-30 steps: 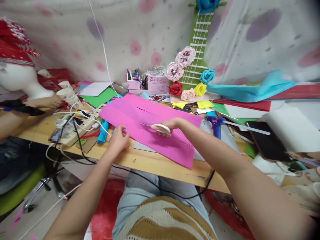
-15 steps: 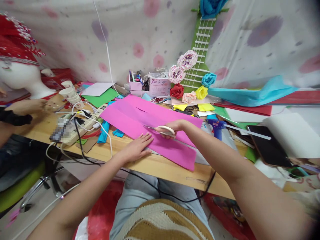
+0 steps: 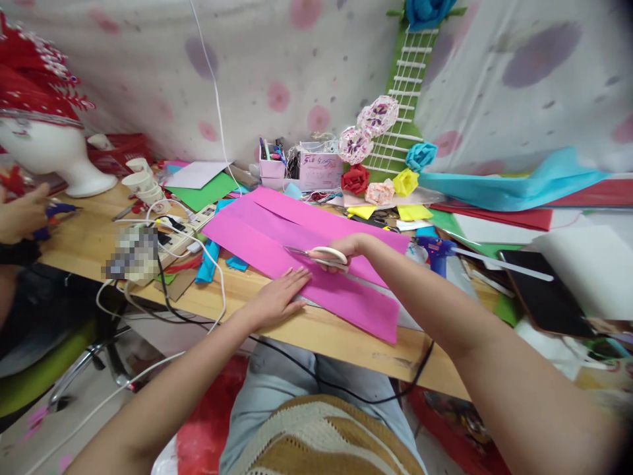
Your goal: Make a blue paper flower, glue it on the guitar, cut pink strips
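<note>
A large pink sheet (image 3: pixel 356 305), paper or thin felt, lies across the wooden table with a long cut running through it. My right hand (image 3: pixel 349 251) is closed round the handles of white-handled scissors (image 3: pixel 330 256), whose blades point left along the cut. Flat on the near part of the sheet rests my left hand (image 3: pixel 281 297), fingers stretched out, just left of the scissors. Beneath the cut, a greyish-white layer shows at the right end.
A power strip (image 3: pixel 195 224) with tangled cables lies left of the sheet. To the right are a blue glue gun (image 3: pixel 438 251) and a black tablet-like panel (image 3: pixel 544 290). Behind stands a pen box (image 3: pixel 271 168). At far left, another person's hand (image 3: pixel 22 214) is near a mannequin head (image 3: pixel 64 155).
The view has shifted slightly left. At the far left, the other person's hand has drawn back, and a blue tool shows there. My hands and scissors keep nearly the same place on the sheet.
</note>
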